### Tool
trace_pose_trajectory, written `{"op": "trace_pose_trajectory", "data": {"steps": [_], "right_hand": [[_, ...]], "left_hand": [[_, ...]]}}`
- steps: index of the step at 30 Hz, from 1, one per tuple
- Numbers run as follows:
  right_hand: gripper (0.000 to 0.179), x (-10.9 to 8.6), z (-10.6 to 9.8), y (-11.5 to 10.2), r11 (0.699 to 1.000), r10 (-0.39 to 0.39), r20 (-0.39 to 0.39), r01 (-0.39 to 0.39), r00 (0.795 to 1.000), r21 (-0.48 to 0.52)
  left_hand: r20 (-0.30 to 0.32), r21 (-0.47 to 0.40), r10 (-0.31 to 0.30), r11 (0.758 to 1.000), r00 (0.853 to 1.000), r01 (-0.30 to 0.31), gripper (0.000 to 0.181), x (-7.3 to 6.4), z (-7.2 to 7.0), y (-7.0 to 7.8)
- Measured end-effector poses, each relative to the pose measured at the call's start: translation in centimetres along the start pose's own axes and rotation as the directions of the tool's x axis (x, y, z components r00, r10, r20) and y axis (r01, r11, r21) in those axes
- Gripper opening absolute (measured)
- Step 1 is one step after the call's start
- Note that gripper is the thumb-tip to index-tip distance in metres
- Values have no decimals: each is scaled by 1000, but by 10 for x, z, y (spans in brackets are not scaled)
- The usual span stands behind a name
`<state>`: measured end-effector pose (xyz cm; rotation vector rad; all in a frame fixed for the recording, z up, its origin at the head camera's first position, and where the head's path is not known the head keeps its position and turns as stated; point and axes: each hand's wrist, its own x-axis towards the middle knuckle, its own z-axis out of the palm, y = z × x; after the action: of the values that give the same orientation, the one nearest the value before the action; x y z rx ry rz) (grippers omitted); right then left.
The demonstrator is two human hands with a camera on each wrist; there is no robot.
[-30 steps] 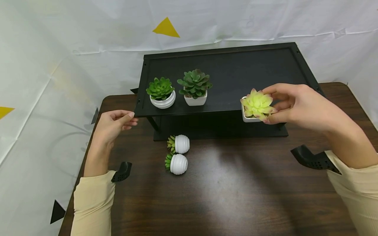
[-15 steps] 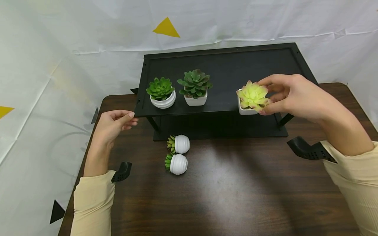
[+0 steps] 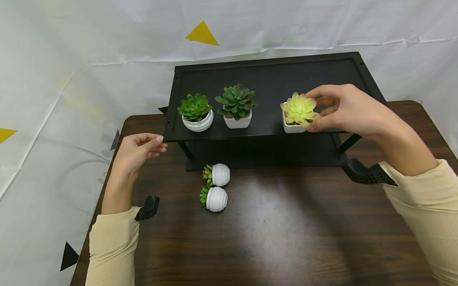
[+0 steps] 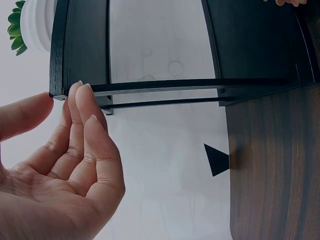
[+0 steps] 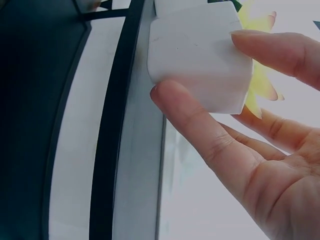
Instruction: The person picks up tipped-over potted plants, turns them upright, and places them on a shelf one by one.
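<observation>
My right hand (image 3: 352, 109) grips a yellow-green succulent (image 3: 299, 109) with pinkish leaf tips in a square white pot (image 5: 202, 57). It is at the front edge of the upper board of a black two-tier shelf (image 3: 279, 79), right of the middle. With thumb and fingertips my left hand (image 3: 137, 153) pinches the front left corner of that board; the left wrist view shows the thumb on one side and the fingertips (image 4: 85, 97) on the other. On the same board stand a bright green succulent (image 3: 194, 108) in a round white pot and a darker succulent (image 3: 237, 101) in a square one.
Two small succulents in white pots, a farther one (image 3: 220, 174) and a nearer one (image 3: 216, 199), lie on their sides on the brown wooden table (image 3: 286, 238) before the shelf. White sheeting (image 3: 286, 24) hangs behind and at the sides.
My right hand has carried the yellow-green succulent left and toward the back, over the upper board's front edge. My left hand has stayed at the corner.
</observation>
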<state>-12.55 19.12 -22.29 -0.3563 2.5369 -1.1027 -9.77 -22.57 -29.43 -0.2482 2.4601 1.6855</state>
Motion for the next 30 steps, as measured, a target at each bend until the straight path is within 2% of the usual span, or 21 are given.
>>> {"op": "trace_pose_trajectory", "data": {"steps": [11, 30], "right_hand": [[61, 10, 4, -6, 1000, 7, 3, -7, 1000, -22], [60, 29, 12, -14, 999, -13, 8, 13, 1000, 33]], "left_hand": [[2, 1, -3, 1000, 1000, 3, 34, 0, 0, -1], [-3, 20, 9, 1000, 1000, -9, 35, 0, 0, -1]]}}
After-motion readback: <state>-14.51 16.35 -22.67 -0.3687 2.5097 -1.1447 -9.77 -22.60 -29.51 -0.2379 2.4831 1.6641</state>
